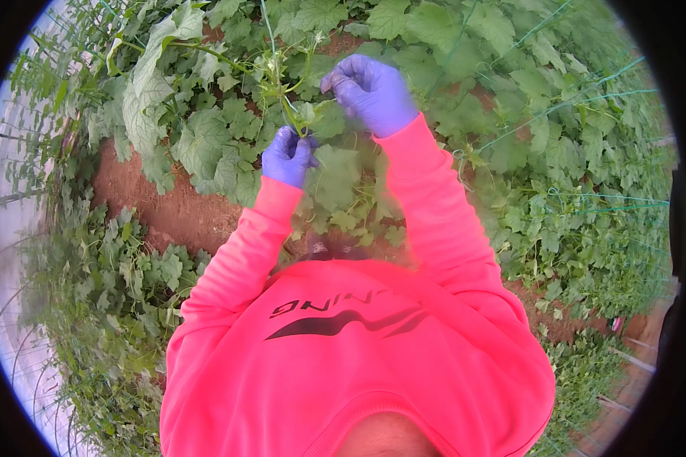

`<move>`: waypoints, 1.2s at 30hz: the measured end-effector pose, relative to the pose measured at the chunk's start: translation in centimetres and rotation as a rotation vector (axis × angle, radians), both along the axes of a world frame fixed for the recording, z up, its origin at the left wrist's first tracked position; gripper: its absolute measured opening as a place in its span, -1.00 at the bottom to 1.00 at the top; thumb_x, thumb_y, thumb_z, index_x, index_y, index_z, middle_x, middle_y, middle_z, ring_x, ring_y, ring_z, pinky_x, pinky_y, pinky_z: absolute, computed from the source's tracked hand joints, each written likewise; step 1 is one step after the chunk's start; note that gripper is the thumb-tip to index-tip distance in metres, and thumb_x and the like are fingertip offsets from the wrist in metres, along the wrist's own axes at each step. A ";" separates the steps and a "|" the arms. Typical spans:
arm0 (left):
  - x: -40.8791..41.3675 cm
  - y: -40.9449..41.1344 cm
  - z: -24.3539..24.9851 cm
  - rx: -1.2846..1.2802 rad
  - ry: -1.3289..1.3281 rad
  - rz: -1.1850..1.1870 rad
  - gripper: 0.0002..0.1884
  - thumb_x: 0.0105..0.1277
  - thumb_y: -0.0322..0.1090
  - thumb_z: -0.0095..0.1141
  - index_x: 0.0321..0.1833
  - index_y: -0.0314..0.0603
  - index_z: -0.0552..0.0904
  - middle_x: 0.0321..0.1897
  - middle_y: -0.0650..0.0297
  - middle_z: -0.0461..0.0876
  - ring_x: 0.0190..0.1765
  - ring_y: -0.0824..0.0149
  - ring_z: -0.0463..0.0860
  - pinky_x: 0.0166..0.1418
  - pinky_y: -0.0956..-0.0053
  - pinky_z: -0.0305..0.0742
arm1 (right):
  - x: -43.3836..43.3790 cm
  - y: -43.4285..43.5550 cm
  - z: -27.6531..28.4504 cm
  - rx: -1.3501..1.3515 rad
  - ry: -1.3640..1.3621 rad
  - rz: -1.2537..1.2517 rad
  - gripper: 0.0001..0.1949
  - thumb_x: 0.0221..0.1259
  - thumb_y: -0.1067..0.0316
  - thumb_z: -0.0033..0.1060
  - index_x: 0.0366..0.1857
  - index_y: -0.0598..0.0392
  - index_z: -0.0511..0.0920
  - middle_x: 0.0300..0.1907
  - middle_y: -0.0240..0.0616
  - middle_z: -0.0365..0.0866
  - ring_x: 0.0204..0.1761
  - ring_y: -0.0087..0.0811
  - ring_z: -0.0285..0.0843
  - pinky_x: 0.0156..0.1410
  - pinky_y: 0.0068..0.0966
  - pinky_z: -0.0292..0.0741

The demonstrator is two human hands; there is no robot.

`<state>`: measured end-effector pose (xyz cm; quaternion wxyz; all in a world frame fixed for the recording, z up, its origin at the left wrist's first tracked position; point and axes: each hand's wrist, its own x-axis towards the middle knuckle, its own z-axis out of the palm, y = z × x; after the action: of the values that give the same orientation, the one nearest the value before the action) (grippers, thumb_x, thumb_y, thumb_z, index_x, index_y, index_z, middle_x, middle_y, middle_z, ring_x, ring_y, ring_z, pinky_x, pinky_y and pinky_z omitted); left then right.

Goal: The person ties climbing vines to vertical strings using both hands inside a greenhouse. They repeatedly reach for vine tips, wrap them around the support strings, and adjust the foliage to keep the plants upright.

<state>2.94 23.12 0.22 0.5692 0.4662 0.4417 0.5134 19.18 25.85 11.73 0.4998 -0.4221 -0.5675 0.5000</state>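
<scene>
Both my hands wear thin purple-blue gloves. With thumb and fingers, my left hand [290,155] pinches the green stem of a climbing vine [287,104], just below a small young leaf [304,114]. The vine looks like a gourd-family plant, with buds and curling tendrils near its top. A green twine [267,25] runs down to this stem from above. Higher and to the right, my right hand [373,94] is held with its fingers curled together. A thin pale strand reaches towards its fingertips; whether they grip it I cannot tell.
Large lobed leaves [200,140] crowd around my hands. More green twines [566,103] slant through the foliage on the right. Reddish-brown soil [154,200] shows between the plant rows. Translucent sheeting with curved ribs [8,251] stands along the left.
</scene>
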 end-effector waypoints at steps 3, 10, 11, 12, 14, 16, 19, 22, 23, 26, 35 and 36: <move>-0.9 0.2 -0.4 -0.032 0.056 0.000 -0.84 0.33 -0.52 -0.04 -0.07 -0.36 0.49 -0.38 0.18 0.62 -0.59 0.51 0.52 -0.50 0.65 0.45 | -0.7 -0.2 0.7 -0.011 0.011 0.062 -0.77 0.17 0.31 0.23 -0.14 0.16 0.55 -0.56 -0.44 0.51 -0.51 -0.70 0.39 -0.47 -0.70 0.36; -1.4 0.5 -1.8 -0.105 0.157 -0.047 -0.87 0.31 -0.52 -0.02 -0.12 -0.36 0.50 -0.48 0.20 0.62 -0.66 0.52 0.46 -0.58 0.63 0.40 | -4.0 1.5 1.9 0.159 -0.157 -0.006 -0.61 0.05 0.20 0.38 -0.05 0.12 0.56 -0.60 -0.43 0.49 -0.54 -0.66 0.36 -0.43 -0.64 0.33; -1.6 0.5 -1.6 -0.121 0.165 -0.057 -0.87 0.31 -0.51 -0.01 -0.12 -0.36 0.51 -0.48 0.19 0.62 -0.66 0.52 0.46 -0.58 0.63 0.40 | -4.1 1.3 2.5 0.123 -0.162 0.091 -0.66 0.07 0.22 0.35 -0.10 0.12 0.58 -0.59 -0.42 0.51 -0.54 -0.66 0.38 -0.43 -0.64 0.34; -1.7 0.6 -1.4 -0.134 0.172 -0.064 -0.87 0.30 -0.50 0.00 -0.13 -0.36 0.51 -0.49 0.19 0.62 -0.67 0.52 0.46 -0.59 0.63 0.40 | -4.2 1.3 3.1 0.091 -0.167 0.192 -0.71 0.09 0.24 0.32 -0.14 0.12 0.60 -0.57 -0.41 0.53 -0.54 -0.66 0.39 -0.44 -0.64 0.34; -2.0 0.8 -0.6 -0.152 0.010 -0.042 -0.87 0.29 -0.49 0.02 -0.15 -0.36 0.52 -0.47 0.18 0.63 -0.65 0.52 0.47 -0.57 0.64 0.41 | -3.5 1.2 3.2 0.061 -0.084 0.308 -0.84 0.15 0.31 0.21 -0.28 0.13 0.64 -0.50 -0.39 0.61 -0.54 -0.67 0.44 -0.44 -0.66 0.37; -2.7 0.8 0.4 -0.107 -0.082 -0.039 -0.88 0.32 -0.49 -0.03 -0.14 -0.34 0.51 -0.40 0.14 0.65 -0.58 0.43 0.56 -0.47 0.60 0.46 | -1.0 2.2 2.6 0.009 -0.009 0.144 -0.86 0.19 0.36 0.13 -0.27 0.13 0.64 -0.43 -0.40 0.63 -0.53 -0.69 0.46 -0.43 -0.71 0.40; -3.2 -0.1 -0.9 0.220 0.141 -0.034 -0.83 0.30 -0.45 0.00 -0.14 -0.38 0.58 -0.46 0.20 0.65 -0.52 0.47 0.60 -0.45 0.62 0.50 | 0.7 4.3 2.9 0.050 -0.120 0.085 -0.86 0.23 0.38 0.10 -0.25 0.14 0.63 -0.42 -0.39 0.64 -0.48 -0.68 0.48 -0.39 -0.72 0.42; -3.5 1.3 1.8 0.423 0.774 -0.117 -0.78 0.21 -0.38 0.11 -0.15 -0.37 0.63 -0.39 0.14 0.69 -0.43 0.41 0.65 -0.31 0.52 0.54 | 0.0 4.8 4.4 0.189 -0.035 0.163 -0.85 0.27 0.37 0.07 -0.24 0.15 0.62 -0.43 -0.38 0.64 -0.46 -0.65 0.48 -0.32 -0.71 0.43; -3.2 2.3 2.0 0.444 0.945 -0.142 -0.77 0.18 -0.36 0.14 -0.16 -0.37 0.63 -0.39 0.13 0.69 -0.42 0.40 0.66 -0.28 0.51 0.54 | 0.0 4.9 4.2 0.249 0.049 0.191 -0.85 0.28 0.36 0.06 -0.23 0.15 0.62 -0.43 -0.38 0.63 -0.46 -0.64 0.48 -0.29 -0.71 0.43; -3.6 7.7 0.4 0.323 0.728 -0.166 -0.72 0.16 -0.35 0.16 -0.11 -0.37 0.61 -0.40 0.11 0.69 -0.46 0.36 0.64 -0.31 0.48 0.53 | 2.8 2.7 3.9 0.342 0.235 -0.189 -0.75 0.37 0.24 -0.02 -0.24 0.20 0.59 -0.63 -0.50 0.46 -0.68 -0.68 0.23 -0.47 -0.71 0.27; -1.6 10.5 10.0 0.154 0.417 -0.381 -0.76 0.36 -0.36 -0.03 0.00 -0.31 0.56 -0.37 0.20 0.68 -0.54 0.48 0.57 -0.45 0.67 0.42 | -1.7 -8.3 -30.6 -0.806 -0.091 0.183 -0.69 0.17 0.23 0.24 -0.09 0.18 0.54 -0.43 -0.24 0.64 -0.60 -0.52 0.52 -0.51 -0.58 0.42; -0.6 10.0 11.4 0.132 0.373 -0.383 -0.79 0.34 -0.36 -0.01 -0.08 -0.31 0.55 -0.41 0.17 0.67 -0.58 0.43 0.58 -0.47 0.63 0.46 | -3.6 -8.2 -33.8 -0.814 -0.006 0.179 -0.63 0.12 0.24 0.29 -0.03 0.18 0.50 -0.39 -0.19 0.65 -0.60 -0.47 0.53 -0.51 -0.53 0.44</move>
<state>2.38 33.14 11.66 0.5332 0.6637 0.4082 0.3295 15.63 17.64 -22.06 0.2451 -0.5355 -0.3592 0.7239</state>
